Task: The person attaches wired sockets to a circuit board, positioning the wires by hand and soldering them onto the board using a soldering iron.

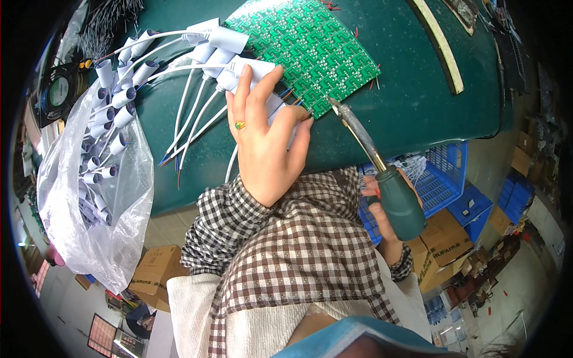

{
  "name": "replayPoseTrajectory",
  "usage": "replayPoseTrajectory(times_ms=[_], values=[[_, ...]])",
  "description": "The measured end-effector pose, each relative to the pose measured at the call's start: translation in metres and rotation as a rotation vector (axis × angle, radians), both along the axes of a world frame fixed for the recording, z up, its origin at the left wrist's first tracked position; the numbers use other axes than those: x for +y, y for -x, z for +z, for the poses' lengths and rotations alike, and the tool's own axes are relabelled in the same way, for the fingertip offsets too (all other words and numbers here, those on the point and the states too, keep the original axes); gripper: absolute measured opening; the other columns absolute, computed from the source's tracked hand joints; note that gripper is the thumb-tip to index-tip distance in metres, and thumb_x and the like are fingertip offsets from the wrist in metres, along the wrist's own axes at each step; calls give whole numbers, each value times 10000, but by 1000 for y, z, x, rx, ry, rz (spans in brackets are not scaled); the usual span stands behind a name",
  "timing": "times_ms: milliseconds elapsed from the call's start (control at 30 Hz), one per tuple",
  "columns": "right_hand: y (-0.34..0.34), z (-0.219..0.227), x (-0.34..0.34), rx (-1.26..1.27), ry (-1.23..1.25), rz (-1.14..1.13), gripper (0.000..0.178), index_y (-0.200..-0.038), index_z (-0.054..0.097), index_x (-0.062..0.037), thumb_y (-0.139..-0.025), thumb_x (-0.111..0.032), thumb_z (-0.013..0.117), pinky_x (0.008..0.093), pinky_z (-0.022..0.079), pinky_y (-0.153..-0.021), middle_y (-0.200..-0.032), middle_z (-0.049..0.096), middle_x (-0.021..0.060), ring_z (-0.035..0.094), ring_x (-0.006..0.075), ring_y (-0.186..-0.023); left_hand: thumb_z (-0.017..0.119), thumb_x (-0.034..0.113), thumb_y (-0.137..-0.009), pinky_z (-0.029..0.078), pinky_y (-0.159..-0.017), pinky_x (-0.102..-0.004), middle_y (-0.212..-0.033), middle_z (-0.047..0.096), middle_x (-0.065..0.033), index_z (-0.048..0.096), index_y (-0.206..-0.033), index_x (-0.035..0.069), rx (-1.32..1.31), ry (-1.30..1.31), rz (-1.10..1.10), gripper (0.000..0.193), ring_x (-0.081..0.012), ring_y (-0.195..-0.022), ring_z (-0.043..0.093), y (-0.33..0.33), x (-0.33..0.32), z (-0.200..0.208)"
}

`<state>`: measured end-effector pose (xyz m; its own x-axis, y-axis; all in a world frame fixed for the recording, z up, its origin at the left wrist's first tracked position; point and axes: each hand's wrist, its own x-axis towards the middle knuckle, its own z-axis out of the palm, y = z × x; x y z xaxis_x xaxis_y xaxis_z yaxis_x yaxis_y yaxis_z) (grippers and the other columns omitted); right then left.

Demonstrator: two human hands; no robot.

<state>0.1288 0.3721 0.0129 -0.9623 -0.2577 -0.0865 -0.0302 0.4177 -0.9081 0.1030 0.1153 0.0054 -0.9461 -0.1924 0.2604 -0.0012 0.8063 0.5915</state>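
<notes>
My left hand [268, 134], a ring on one finger, reaches over a pile of white plastic tubes [230, 39] with white cables. Two of its fingertips lie on one tube, while thumb and index finger pinch together at the near corner of a green circuit board panel [316, 53]. What they pinch is too small to make out. Thin coloured wires show beside that finger. In my right hand [388, 232] is a soldering iron [403, 206] with a dark green handle. Its tip points at the panel's lower edge; whether it touches cannot be told.
A clear plastic bag [125, 238] of more white tubes hangs at the table's left edge. A small black fan [58, 89] stands behind it. A curved pale strip [439, 45] lies at the far right of the green table [412, 119]. Below are a blue basket [450, 173] and cardboard boxes [444, 235].
</notes>
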Motion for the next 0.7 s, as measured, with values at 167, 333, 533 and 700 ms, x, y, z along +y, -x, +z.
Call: replayPoseTrajectory(times_ms=[167,333,533,700], values=[[-3,-6,8,54,-32,34,690,-1257,636,52,-790,-404,858,322,590,-794,-995,755,102,745,204,-863,769,58,-768,245,-1166,-590,-1472,481,-178,666,-876,63,3,19,20,149,-500,-1445,305,0,5,2],[-3,0,1,-3,23,-18,699,-1264,631,51,-792,-415,852,328,588,-803,-996,755,104,746,209,-867,759,41,-750,266,-1158,-578,-1455,493,-175,659,-841,54,-15,33,42,136,-493,-1441,318,3,7,5],[-2,2,5,37,-41,57,672,-1233,650,48,-791,-421,843,352,587,-814,-1016,751,119,742,230,-886,755,49,-720,284,-1083,-727,-1415,526,-139,623,-804,77,55,33,82,159,-468,-1425,370,5,10,0],[-6,-2,15,81,-142,134,566,-1134,718,8,-780,-414,845,372,587,-829,-1109,727,159,732,293,-941,747,45,-722,271,-1084,-744,-1402,530,-154,605,-801,68,73,36,95,165,-474,-1426,367,5,14,-5]])
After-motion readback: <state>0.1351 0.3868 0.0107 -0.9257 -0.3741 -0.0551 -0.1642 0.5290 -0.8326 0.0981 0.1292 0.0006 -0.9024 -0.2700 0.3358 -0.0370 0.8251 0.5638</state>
